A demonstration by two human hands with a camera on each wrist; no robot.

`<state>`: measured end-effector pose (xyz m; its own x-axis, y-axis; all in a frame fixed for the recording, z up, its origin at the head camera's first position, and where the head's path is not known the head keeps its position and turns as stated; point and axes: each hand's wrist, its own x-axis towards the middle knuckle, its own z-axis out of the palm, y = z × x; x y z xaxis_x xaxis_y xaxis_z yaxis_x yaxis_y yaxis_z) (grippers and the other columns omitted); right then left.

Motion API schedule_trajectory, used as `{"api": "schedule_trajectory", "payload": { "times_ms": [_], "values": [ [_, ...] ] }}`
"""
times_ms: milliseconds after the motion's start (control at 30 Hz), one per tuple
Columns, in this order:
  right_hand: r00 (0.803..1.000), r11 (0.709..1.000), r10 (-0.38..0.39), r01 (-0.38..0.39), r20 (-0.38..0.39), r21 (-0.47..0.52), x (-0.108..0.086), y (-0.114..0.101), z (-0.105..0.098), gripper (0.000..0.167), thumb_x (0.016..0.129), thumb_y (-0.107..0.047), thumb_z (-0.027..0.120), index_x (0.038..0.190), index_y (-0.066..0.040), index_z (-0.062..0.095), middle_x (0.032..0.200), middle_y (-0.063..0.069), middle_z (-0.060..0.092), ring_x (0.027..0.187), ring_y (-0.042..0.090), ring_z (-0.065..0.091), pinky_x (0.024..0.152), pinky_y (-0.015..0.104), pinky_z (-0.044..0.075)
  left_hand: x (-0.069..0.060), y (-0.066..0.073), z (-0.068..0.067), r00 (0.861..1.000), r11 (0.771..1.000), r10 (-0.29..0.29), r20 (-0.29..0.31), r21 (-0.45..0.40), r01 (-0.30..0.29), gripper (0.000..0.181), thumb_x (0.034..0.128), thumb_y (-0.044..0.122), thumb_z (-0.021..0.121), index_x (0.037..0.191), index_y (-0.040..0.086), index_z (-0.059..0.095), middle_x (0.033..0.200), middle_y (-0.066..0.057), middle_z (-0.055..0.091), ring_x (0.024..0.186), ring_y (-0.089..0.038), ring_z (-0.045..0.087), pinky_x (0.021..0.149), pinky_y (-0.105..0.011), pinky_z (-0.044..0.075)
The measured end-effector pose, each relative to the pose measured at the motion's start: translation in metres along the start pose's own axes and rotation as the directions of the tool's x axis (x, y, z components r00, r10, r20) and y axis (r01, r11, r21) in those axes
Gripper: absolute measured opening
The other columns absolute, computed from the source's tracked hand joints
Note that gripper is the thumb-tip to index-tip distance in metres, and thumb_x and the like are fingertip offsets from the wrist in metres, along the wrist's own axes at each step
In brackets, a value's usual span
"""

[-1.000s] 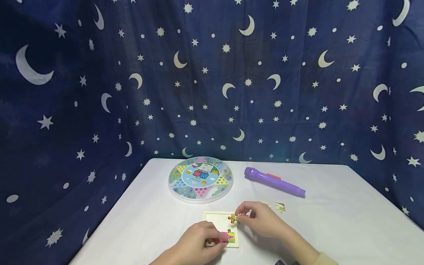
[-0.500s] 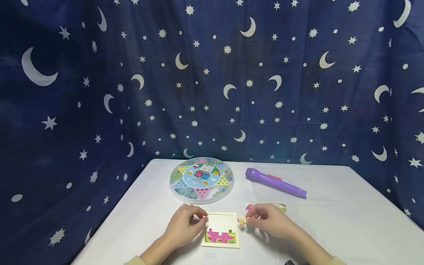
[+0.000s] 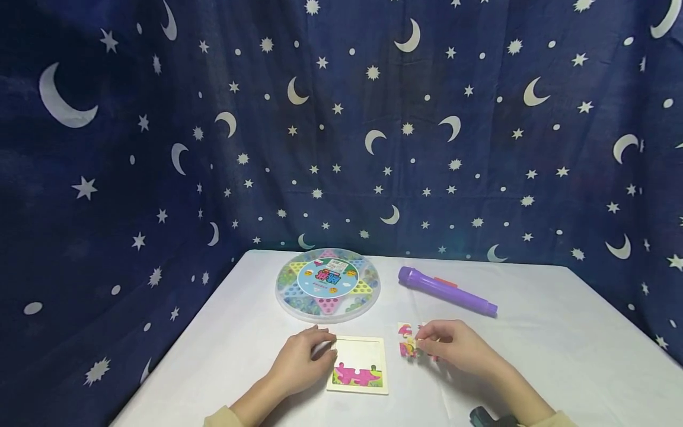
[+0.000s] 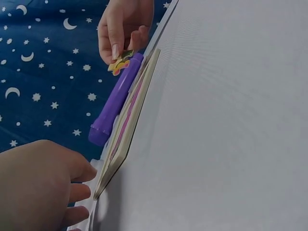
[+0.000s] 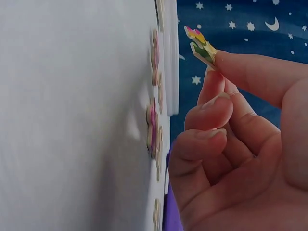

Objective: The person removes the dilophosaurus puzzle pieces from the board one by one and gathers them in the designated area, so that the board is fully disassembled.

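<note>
My right hand (image 3: pixel 464 347) pinches a small jigsaw piece (image 5: pixel 201 44), coloured yellow, green and pink, between thumb and fingertips. In the head view it is raised over several loose jigsaw pieces (image 3: pixel 404 330), which the hand partly hides. My left hand (image 3: pixel 304 363) is at the left edge of a square cream puzzle tray (image 3: pixel 360 390), fingers bent loosely and holding nothing. Whether its fingertips touch the rim, I cannot tell. Joined pieces with a pink figure on green (image 3: pixel 358 376) fill the tray's near part; the far part shows its bare bottom.
A round, clear-lidded Chinese checkers set (image 3: pixel 328 286) lies behind the tray. To its right is a purple toy microphone (image 3: pixel 448 290) with something red behind it. A dark object (image 3: pixel 488 417) sits by the right forearm. A star-and-moon curtain (image 3: pixel 341 118) hangs beyond the white table.
My right hand has carried the piece rightward, away from the tray to the loose pieces. My left hand has come off the joined pieces and moved to the tray's left edge.
</note>
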<state>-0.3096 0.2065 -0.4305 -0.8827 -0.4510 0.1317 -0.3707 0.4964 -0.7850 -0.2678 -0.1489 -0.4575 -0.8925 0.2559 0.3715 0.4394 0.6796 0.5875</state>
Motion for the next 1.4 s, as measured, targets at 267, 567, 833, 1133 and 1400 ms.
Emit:
{"api": "schedule_trajectory", "payload": {
  "times_ms": [267,567,833,1133,1400],
  "values": [
    [1.0,0.999,0.01,-0.011,-0.021,-0.049,-0.005,0.002,-0.015,0.015,0.094,-0.028,0.076,0.1,-0.014,0.074,0.086,0.002,0.07,0.078,0.013,0.06,0.066,0.027,0.049,0.001,0.001,0.0,1.0,1.0,0.01,0.015,0.001,-0.01,0.028,0.0923,0.031,0.073,0.114,0.013,0.076,0.122,-0.007,0.072,0.131,-0.041,0.055,0.108,-0.062,0.04],
    [0.997,0.998,0.062,-0.061,0.037,-0.019,-0.011,0.008,-0.025,0.016,0.094,-0.026,0.074,0.1,-0.011,0.073,0.085,0.005,0.069,0.072,0.017,0.058,0.059,0.028,0.049,0.0,0.001,0.0,1.0,1.0,0.024,0.017,0.002,-0.024,0.026,0.092,0.03,0.073,0.112,0.014,0.077,0.12,-0.006,0.073,0.129,-0.041,0.057,0.108,-0.061,0.042],
    [0.995,0.997,0.082,-0.082,0.055,-0.006,-0.015,0.016,-0.037,0.018,0.095,-0.025,0.074,0.104,-0.01,0.071,0.092,0.005,0.07,0.079,0.019,0.06,0.065,0.031,0.05,0.0,0.003,-0.001,1.0,1.0,0.025,0.016,0.003,-0.025,0.024,0.0916,0.03,0.074,0.11,0.015,0.077,0.119,-0.006,0.073,0.129,-0.041,0.057,0.107,-0.062,0.042],
    [0.986,0.991,0.136,-0.137,0.1,-0.002,-0.023,0.021,-0.049,0.018,0.094,-0.022,0.073,0.104,-0.007,0.07,0.086,0.006,0.066,0.068,0.018,0.056,0.054,0.029,0.047,0.0,0.004,-0.001,0.999,1.0,0.03,0.018,-0.007,-0.029,0.025,0.092,0.03,0.073,0.111,0.015,0.077,0.117,-0.002,0.073,0.128,-0.041,0.057,0.107,-0.061,0.043],
    [0.977,0.98,0.198,-0.198,0.08,-0.008,-0.027,0.025,-0.056,0.018,0.093,-0.022,0.074,0.104,-0.008,0.069,0.079,0.006,0.062,0.058,0.018,0.05,0.047,0.029,0.041,0.0,0.004,-0.001,1.0,1.0,0.02,0.019,0.004,-0.02,0.027,0.091,0.031,0.074,0.112,0.014,0.076,0.119,-0.004,0.072,0.129,-0.041,0.057,0.107,-0.062,0.042]
  ]
}}
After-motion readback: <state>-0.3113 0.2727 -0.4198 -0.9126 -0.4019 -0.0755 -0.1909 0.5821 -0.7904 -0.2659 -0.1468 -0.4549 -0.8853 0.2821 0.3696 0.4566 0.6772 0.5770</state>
